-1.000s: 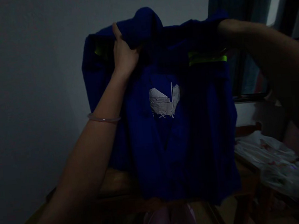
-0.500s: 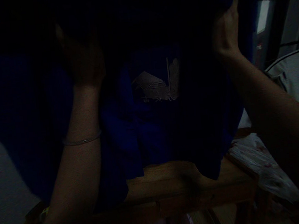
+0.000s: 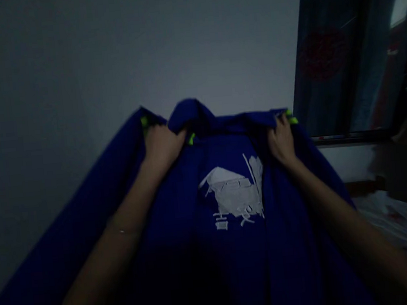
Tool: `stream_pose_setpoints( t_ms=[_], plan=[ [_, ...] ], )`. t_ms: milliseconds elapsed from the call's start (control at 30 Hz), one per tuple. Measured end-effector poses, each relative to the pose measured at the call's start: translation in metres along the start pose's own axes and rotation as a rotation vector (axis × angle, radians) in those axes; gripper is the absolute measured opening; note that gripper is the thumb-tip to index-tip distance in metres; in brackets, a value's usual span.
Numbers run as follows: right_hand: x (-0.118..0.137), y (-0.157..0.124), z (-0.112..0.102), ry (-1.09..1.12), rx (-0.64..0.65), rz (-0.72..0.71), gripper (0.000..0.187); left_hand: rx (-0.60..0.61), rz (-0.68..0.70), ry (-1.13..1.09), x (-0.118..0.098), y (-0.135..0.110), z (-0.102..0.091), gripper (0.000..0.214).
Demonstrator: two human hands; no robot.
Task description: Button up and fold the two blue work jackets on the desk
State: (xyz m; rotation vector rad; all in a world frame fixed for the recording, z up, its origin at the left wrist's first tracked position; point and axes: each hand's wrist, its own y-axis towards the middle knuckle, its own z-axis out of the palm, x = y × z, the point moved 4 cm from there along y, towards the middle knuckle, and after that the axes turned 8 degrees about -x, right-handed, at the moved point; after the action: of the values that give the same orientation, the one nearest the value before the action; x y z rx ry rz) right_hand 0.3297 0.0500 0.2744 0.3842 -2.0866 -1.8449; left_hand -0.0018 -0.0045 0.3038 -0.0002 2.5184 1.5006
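A dark blue jacket with yellow-green trim hangs spread between my two hands. Pale printed artwork, like a building with some characters under it, shows on its middle panel. My left hand is closed around the cloth at the left shoulder, beside the collar. At the right shoulder my right hand grips the cloth near a bit of trim. The collar stands up between the hands, nearer the left one. In deep shadow, the lower part of the garment is hard to make out.
A plain grey wall rises behind the jacket. To the right is a dark window with a round red pattern on it. Crumpled clear plastic lies low at the right.
The jacket's top edge and both my hands now show in full against the wall, farther out in front of me. The view has tilted up, and the wooden table has left it.
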Motion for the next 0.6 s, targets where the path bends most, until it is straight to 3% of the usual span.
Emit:
stream_pose_setpoints(
  t_ms=[67,167,233,267,333,400,533,600],
  plan=[
    [-0.022,-0.091,0.048,0.067,0.19,0.196,0.052,0.161,-0.153,-0.012,0.02,-0.051,0.086,0.072],
    [-0.042,-0.236,0.107,0.145,0.645,0.434,0.059,0.58,-0.413,-0.174,0.051,-0.149,0.206,0.085],
    [-0.05,-0.306,0.131,0.158,0.839,0.48,0.065,0.676,-0.486,-0.296,0.066,-0.2,0.258,0.085],
    [-0.053,-0.328,0.138,0.153,0.861,0.467,0.067,0.678,-0.5,-0.347,0.073,-0.217,0.276,0.081],
    [-0.057,-0.35,0.146,0.182,0.868,0.433,0.062,0.65,-0.464,-0.436,0.083,-0.237,0.298,0.072],
    [-0.059,-0.351,0.147,0.238,0.842,0.416,0.054,0.622,-0.352,-0.481,0.087,-0.245,0.305,0.069],
    [-0.062,-0.331,0.134,0.261,0.69,0.427,0.046,0.54,-0.037,-0.387,0.08,-0.247,0.296,0.073],
    [-0.062,-0.325,0.126,0.22,0.66,0.417,0.041,0.51,0.119,-0.325,0.068,-0.247,0.288,0.058]
  ],
)
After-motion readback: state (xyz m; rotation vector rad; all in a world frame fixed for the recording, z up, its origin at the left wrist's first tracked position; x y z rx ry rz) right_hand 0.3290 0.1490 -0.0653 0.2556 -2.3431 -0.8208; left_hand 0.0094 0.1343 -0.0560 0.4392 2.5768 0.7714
